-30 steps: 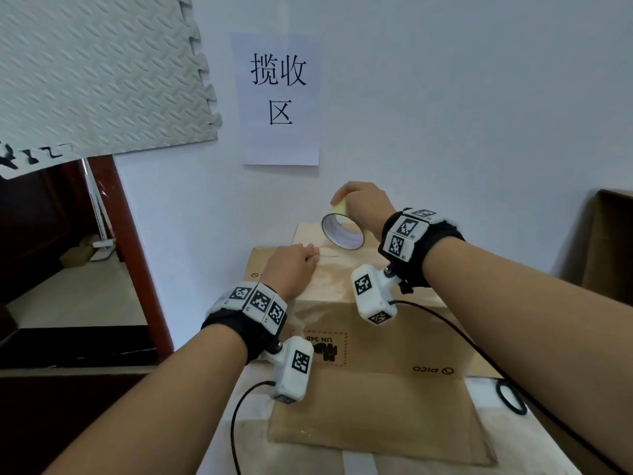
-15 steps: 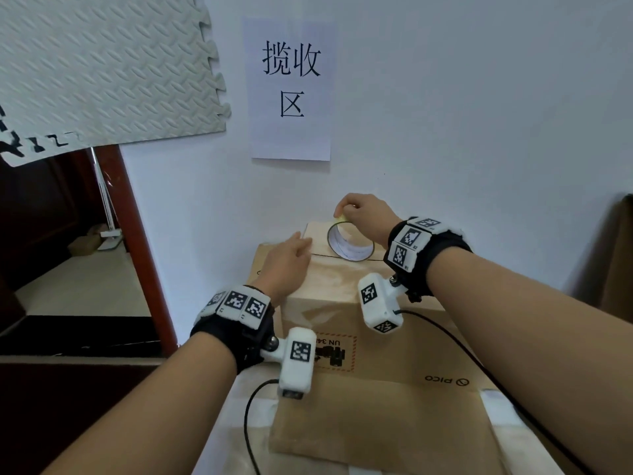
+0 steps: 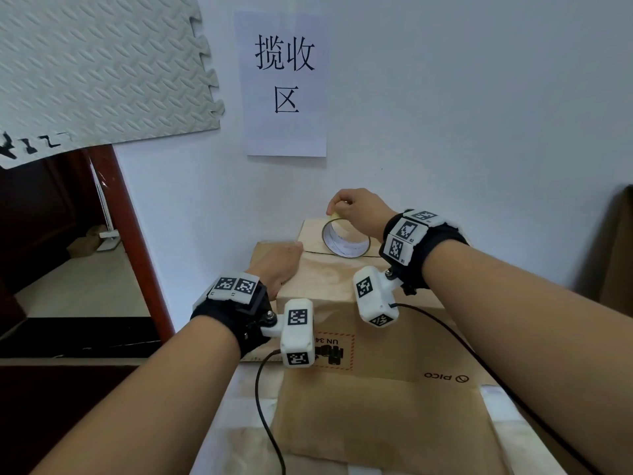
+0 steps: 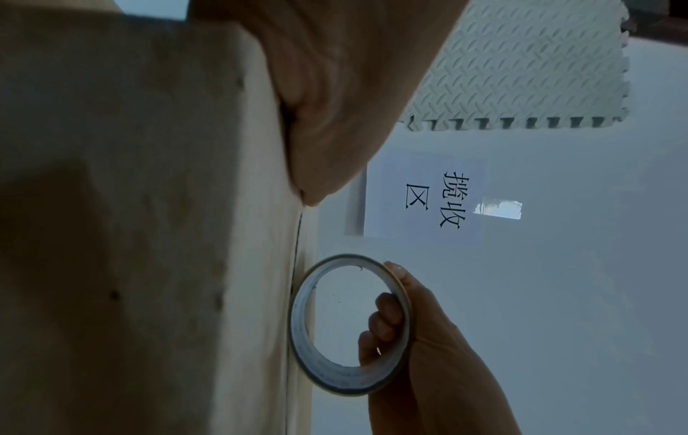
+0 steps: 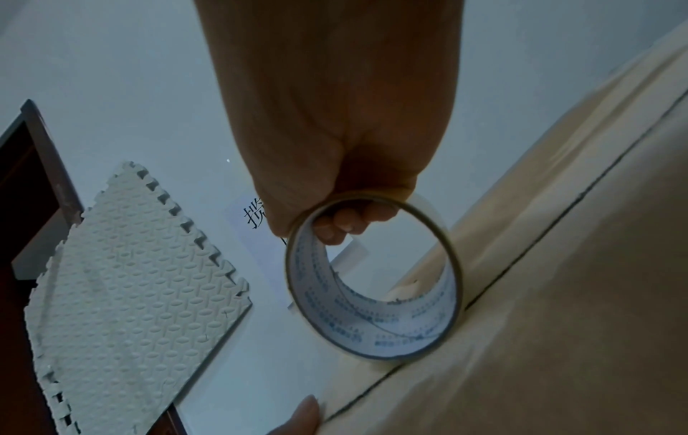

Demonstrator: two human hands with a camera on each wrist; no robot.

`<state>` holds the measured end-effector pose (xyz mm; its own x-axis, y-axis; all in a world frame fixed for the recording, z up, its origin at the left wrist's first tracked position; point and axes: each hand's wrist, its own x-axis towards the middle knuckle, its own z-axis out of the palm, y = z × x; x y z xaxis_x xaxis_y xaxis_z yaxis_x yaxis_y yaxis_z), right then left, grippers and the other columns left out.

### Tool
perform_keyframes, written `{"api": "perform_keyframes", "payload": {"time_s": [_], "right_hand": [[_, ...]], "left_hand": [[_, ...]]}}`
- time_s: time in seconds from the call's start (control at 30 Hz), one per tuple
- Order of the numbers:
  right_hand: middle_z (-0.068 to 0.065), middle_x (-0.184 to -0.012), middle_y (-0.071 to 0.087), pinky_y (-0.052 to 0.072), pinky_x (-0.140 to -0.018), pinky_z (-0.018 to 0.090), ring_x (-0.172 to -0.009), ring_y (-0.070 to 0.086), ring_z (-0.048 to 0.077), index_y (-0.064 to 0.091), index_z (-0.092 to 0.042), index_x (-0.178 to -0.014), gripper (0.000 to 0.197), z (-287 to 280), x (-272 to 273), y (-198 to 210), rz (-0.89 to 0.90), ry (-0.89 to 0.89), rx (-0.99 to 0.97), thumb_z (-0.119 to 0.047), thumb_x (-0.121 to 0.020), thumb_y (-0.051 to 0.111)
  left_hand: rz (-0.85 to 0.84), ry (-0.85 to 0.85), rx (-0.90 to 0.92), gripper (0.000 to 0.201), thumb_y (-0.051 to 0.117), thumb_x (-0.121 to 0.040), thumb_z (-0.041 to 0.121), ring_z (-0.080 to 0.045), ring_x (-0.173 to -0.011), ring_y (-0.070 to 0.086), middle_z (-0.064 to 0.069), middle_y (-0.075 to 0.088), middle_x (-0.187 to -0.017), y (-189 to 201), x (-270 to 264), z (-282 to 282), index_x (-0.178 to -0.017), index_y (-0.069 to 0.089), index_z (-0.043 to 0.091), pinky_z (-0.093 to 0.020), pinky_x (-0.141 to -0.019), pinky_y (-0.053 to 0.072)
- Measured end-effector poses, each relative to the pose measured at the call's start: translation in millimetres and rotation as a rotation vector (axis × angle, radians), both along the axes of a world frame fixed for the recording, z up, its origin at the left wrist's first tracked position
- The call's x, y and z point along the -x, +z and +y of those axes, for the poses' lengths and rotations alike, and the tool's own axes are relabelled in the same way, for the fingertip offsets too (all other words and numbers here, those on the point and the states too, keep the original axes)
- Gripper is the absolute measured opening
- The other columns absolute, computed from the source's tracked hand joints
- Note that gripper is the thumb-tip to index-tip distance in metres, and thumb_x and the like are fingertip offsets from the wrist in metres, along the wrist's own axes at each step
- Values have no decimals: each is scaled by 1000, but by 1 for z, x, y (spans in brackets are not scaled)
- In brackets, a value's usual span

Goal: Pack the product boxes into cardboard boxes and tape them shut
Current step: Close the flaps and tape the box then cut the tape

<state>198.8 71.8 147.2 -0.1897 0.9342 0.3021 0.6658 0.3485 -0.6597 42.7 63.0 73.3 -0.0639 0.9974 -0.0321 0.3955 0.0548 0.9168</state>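
A brown cardboard box point(image 3: 329, 286) stands against the wall with its top flaps closed and a dark seam point(image 5: 558, 212) across the top. My right hand point(image 3: 356, 214) grips a clear tape roll point(image 3: 346, 240) with fingers through its core, and the roll rests on the box top at the seam. The same roll point(image 4: 350, 323) touches the box edge in the left wrist view. My left hand point(image 3: 277, 265) lies flat on the near left part of the box top, fingertips point(image 5: 305, 412) at the seam.
A larger flat cardboard box point(image 3: 394, 378) printed PICO lies under the small one. A paper sign point(image 3: 284, 84) hangs on the white wall behind. A grey foam mat point(image 3: 102, 70) is at upper left, a dark doorway point(image 3: 68, 234) below it. Another carton edge point(image 3: 616, 245) is at far right.
My right hand lowered the tape roll from above the box onto the top seam. The left hand stayed pressed on the box top, shifting slightly forward.
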Motion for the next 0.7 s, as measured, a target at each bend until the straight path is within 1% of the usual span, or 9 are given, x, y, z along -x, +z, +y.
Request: {"api": "perform_keyframes", "payload": {"time_s": [0.1,0.17,0.23,0.4,0.47,0.53,0.6,0.63,0.7], "right_hand": [[-14,-60,45,30,-42,8,-52,38,1,64,-15,-86,20,-1,0,3,12,27,9,-10,-91,45],[-11,-58,46,29,-46,10,-51,38,3,65,-15,-84,18,-1,2,6,19,56,19,-11,-90,49],[-10,-58,47,30,-51,16,-53,38,5,67,-15,-82,17,1,5,9,10,81,31,-12,-89,52],[-10,-58,47,30,-51,19,-52,37,7,68,-16,-83,17,3,13,4,-47,99,40,-14,-89,53],[-11,-58,46,30,-50,18,-51,38,6,68,-17,-84,19,2,12,2,-58,99,37,-13,-89,50],[-13,-58,45,30,-47,11,-48,44,2,67,-18,-86,20,0,10,2,-75,95,30,-12,-90,48],[-13,-58,45,31,-45,9,-47,47,-3,67,-18,-87,21,-1,9,2,-81,92,18,-12,-91,47],[-13,-57,45,32,-45,8,-47,47,-2,67,-18,-88,22,-1,9,1,-84,91,13,-12,-91,46],[-14,-57,44,32,-45,6,-44,47,-7,68,-16,-90,22,-2,9,0,-86,96,6,-12,-92,46]], "left_hand": [[-18,-3,12,31,33,-97,19,-31,-93,57,-29,60,-105,-1,1,3,-84,58,6,-40,-83,46],[1,-8,22,37,32,-97,19,-41,-110,55,-31,55,-119,-3,2,6,-103,56,-9,-46,-94,44],[61,-11,11,40,31,-99,18,-44,-117,49,-31,52,-125,-4,2,7,-111,51,-14,-49,-98,41],[95,7,-10,41,32,-99,17,-48,-115,47,-37,50,-122,-6,2,9,-106,47,-20,-50,-96,41],[73,2,-8,41,34,-98,17,-50,-112,48,-39,48,-120,-8,2,11,-105,44,-22,-49,-90,44],[47,6,5,44,35,-97,22,-45,-94,57,-35,51,-116,-9,3,10,-110,45,-19,-39,-75,45],[35,-8,36,42,35,-97,24,-26,-71,53,-29,59,-102,-7,6,10,-111,51,-12,-31,-65,44],[22,-18,45,37,36,-96,22,-22,-72,53,-25,62,-96,-5,8,12,-110,57,-4,-35,-67,49],[-11,-1,-8,30,38,-95,17,-21,-94,57,-14,63,-112,5,11,13,-111,63,9,-40,-91,50]]}}
